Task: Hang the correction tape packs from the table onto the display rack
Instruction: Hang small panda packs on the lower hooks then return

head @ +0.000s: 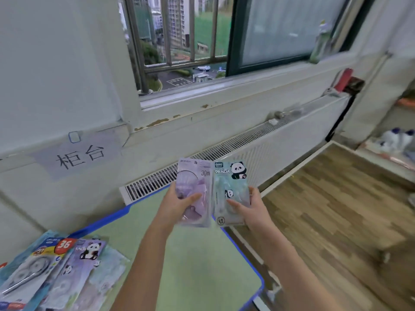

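With your left hand [179, 206] clamped on the purple pack [195, 187] and your right hand [251, 209] on the panda pack [230, 189], both above the tabletop [202, 254], either could slip if thumbs loosen.

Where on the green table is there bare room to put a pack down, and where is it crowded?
Bare green table runs from the loose packs at its near-left corner to the blue right edge and the far edge by the radiator. Both hands hold packs: left hand, right hand.
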`<state>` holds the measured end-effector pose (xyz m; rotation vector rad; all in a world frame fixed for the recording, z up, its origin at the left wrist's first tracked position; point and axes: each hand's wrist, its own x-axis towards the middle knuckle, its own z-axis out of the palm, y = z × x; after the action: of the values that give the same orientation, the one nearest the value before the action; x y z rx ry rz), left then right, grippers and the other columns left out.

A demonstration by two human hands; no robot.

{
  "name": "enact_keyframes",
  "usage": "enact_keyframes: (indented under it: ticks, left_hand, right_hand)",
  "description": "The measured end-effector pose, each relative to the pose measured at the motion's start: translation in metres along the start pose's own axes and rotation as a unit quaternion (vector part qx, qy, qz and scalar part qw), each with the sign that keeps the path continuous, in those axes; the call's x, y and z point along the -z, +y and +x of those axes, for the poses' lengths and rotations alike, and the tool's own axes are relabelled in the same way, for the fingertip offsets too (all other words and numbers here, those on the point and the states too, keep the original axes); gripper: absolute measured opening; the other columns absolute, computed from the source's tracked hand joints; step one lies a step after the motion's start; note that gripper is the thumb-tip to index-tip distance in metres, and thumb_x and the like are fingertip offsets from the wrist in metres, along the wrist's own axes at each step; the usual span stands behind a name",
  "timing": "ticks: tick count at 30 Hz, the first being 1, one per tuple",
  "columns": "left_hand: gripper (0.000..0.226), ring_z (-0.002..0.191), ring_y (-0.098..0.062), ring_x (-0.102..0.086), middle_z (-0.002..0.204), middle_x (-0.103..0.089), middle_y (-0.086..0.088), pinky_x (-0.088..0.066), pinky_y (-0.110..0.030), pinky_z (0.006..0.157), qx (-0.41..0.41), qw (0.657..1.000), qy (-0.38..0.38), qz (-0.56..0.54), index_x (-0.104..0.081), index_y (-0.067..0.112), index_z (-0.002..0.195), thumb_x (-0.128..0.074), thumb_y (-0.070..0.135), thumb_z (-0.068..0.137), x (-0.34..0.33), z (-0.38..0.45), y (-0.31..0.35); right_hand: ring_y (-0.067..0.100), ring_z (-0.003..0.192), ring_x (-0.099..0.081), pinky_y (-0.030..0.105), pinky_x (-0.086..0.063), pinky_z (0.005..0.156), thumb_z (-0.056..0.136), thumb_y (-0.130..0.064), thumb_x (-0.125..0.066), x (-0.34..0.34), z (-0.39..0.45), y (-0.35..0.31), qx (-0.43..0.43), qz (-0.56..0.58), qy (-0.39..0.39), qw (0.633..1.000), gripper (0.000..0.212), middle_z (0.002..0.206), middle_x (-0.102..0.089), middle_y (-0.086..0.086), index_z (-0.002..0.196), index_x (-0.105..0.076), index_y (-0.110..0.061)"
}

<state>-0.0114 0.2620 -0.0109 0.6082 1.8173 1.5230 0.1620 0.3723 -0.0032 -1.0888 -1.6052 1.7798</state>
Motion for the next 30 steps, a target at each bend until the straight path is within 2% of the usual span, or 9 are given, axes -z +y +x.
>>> enact_keyframes:
  ticks: [3, 5, 7, 10, 12, 18, 22, 25, 30]
  left_hand:
    - [0.040, 0.087, -0.021, -0.070, 0.100, -0.071, -0.011, -0.053, -0.027, 0.070, -0.034, 0.998, -0.054, -0.004, -0.059, 0.011, 0.108, -0.081, 0.018, 0.076, -0.066, -0.031, 0.022]
    - [0.028, 0.076, -0.008, -0.071, 0.090, -0.072, -0.002, -0.052, -0.017, 0.061, -0.058, 0.994, -0.093, -0.016, -0.060, 0.015, 0.105, -0.075, 0.012, 0.082, -0.113, -0.063, 0.037]
    - [0.026, 0.076, -0.002, -0.069, 0.088, -0.070, 0.009, -0.049, -0.011, 0.059, -0.078, 0.987, -0.140, -0.021, -0.059, 0.024, 0.101, -0.073, 0.014, 0.082, -0.161, -0.095, 0.049]
    - [0.053, 0.104, -0.018, -0.066, 0.110, -0.070, 0.002, -0.054, -0.029, 0.085, -0.089, 0.970, -0.226, -0.017, -0.059, 0.024, 0.116, -0.082, 0.036, 0.069, -0.232, -0.142, 0.062]
    - [0.067, 0.104, -0.023, -0.067, 0.113, -0.070, -0.002, -0.052, -0.044, 0.093, -0.097, 0.957, -0.274, -0.016, -0.058, 0.020, 0.123, -0.083, 0.041, 0.065, -0.278, -0.174, 0.072]
    - [0.047, 0.093, -0.020, -0.071, 0.103, -0.073, -0.003, -0.057, -0.037, 0.082, -0.130, 0.908, -0.399, -0.010, -0.063, 0.016, 0.113, -0.079, 0.028, 0.071, -0.412, -0.272, 0.091]
    - [0.020, 0.082, -0.008, -0.068, 0.088, -0.073, 0.009, -0.051, -0.019, 0.066, -0.141, 0.877, -0.457, -0.031, -0.065, 0.020, 0.099, -0.073, 0.019, 0.081, -0.496, -0.334, 0.095]
    - [0.012, 0.090, -0.013, -0.068, 0.094, -0.073, 0.005, -0.053, -0.030, 0.079, -0.146, 0.855, -0.498, -0.020, -0.067, 0.021, 0.098, -0.068, 0.023, 0.087, -0.558, -0.375, 0.094]
    - [0.014, 0.096, -0.020, -0.068, 0.100, -0.072, -0.003, -0.052, -0.040, 0.088, -0.146, 0.813, -0.563, -0.017, -0.064, 0.016, 0.103, -0.061, 0.025, 0.093, -0.666, -0.432, 0.093]
  right_hand:
    - [0.011, 0.084, -0.067, 0.022, -0.056, 0.067, 0.084, -0.013, -0.071, 0.071, -0.047, -0.009, 0.043, 0.002, 0.048, 0.998, 0.040, 0.104, -0.066, -0.001, 0.114, -0.047, -0.026]
    - [0.017, 0.092, -0.068, 0.034, -0.057, 0.082, 0.085, -0.014, -0.070, 0.119, -0.082, -0.012, 0.050, 0.018, 0.075, 0.996, 0.037, 0.109, -0.067, -0.001, 0.109, -0.049, -0.032]
    - [0.019, 0.097, -0.068, 0.040, -0.056, 0.084, 0.086, -0.015, -0.068, 0.163, -0.123, -0.016, 0.060, 0.019, 0.115, 0.991, 0.036, 0.112, -0.066, -0.001, 0.111, -0.047, -0.032]
    - [0.012, 0.090, -0.068, 0.024, -0.056, 0.066, 0.089, -0.017, -0.064, 0.231, -0.188, -0.022, 0.083, 0.016, 0.195, 0.977, 0.039, 0.108, -0.065, -0.006, 0.117, -0.042, -0.032]
    - [0.011, 0.089, -0.067, 0.025, -0.056, 0.067, 0.089, -0.017, -0.064, 0.275, -0.230, -0.023, 0.092, 0.019, 0.252, 0.963, 0.039, 0.107, -0.064, -0.006, 0.117, -0.042, -0.033]
    - [0.015, 0.096, -0.066, 0.037, -0.056, 0.084, 0.085, -0.021, -0.070, 0.387, -0.349, -0.020, 0.122, 0.045, 0.409, 0.903, 0.042, 0.109, -0.065, -0.005, 0.119, -0.047, -0.027]
    - [0.014, 0.094, -0.067, 0.033, -0.056, 0.083, 0.084, -0.023, -0.071, 0.450, -0.420, -0.011, 0.134, 0.067, 0.490, 0.859, 0.032, 0.106, -0.067, -0.002, 0.110, -0.053, -0.024]
    - [0.010, 0.089, -0.067, 0.021, -0.053, 0.069, 0.086, -0.020, -0.069, 0.497, -0.466, -0.002, 0.141, 0.074, 0.536, 0.829, 0.026, 0.105, -0.068, -0.001, 0.107, -0.055, -0.021]
    - [0.014, 0.094, -0.066, 0.022, -0.052, 0.073, 0.087, -0.017, -0.067, 0.582, -0.519, 0.012, 0.148, 0.085, 0.595, 0.786, 0.022, 0.108, -0.068, 0.000, 0.105, -0.055, -0.022]
